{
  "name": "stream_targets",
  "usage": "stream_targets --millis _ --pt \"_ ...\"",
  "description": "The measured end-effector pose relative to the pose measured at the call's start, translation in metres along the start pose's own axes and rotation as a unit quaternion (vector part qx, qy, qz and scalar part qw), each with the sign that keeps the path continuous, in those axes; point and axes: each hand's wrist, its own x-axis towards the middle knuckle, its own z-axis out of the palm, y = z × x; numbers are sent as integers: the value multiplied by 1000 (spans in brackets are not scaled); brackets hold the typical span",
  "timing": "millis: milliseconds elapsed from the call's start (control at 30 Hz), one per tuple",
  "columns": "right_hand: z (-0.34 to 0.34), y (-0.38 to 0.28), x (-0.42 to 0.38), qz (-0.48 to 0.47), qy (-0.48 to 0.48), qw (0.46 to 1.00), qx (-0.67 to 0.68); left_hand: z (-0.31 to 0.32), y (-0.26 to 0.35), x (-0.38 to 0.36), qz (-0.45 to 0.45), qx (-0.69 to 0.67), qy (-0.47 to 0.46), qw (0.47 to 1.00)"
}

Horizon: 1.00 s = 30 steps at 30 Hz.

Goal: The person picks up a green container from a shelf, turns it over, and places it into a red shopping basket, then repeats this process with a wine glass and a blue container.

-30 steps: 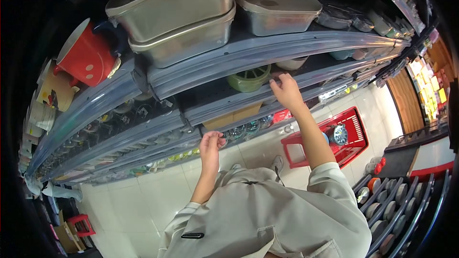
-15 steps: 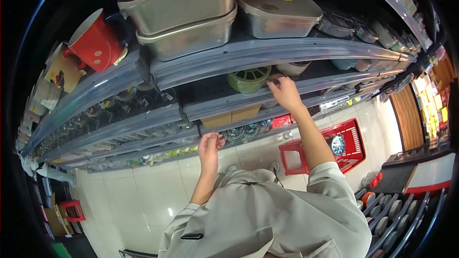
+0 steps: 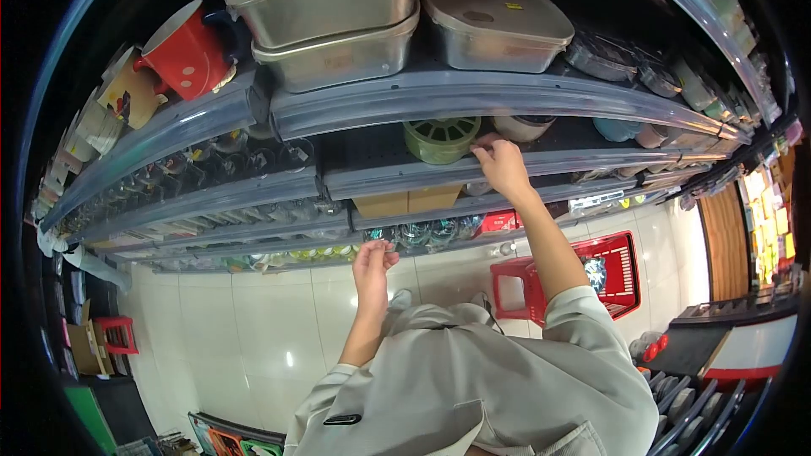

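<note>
My right hand (image 3: pixel 504 165) reaches to the second shelf, its fingertips at the right side of a green round container (image 3: pixel 441 142) with a slotted top. Beside that container, to the right, sits a pale bowl (image 3: pixel 522 127). The fingers of my right hand are bent, and whether they grip anything is too small to tell. My left hand (image 3: pixel 372 266) hangs in front of the lower shelves, fingers curled together near the thumb; something small and clear may be at the fingertips.
Stacked steel boxes (image 3: pixel 334 51) and a red mug (image 3: pixel 186 51) stand on the upper shelf. Glasses (image 3: pixel 228 156) line the left shelf. On the tiled floor are a red basket (image 3: pixel 627 274) and a red stool (image 3: pixel 116 335).
The view has shifted slightly. My right hand stays by the green container, its fingers a little closer together. My left hand has moved slightly lower in the view.
</note>
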Motion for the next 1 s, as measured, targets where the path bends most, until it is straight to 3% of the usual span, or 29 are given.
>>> stream_targets --millis 633,700,1000 --pt "8 -36 5 -17 65 998 17 -24 10 -8 -3 1 29 1000" --pt "13 -35 5 -70 110 991 -17 -29 17 -5 0 5 25 1000" --pt "34 -43 -4 -31 160 987 -13 -55 36 15 1 16 -17 1000"
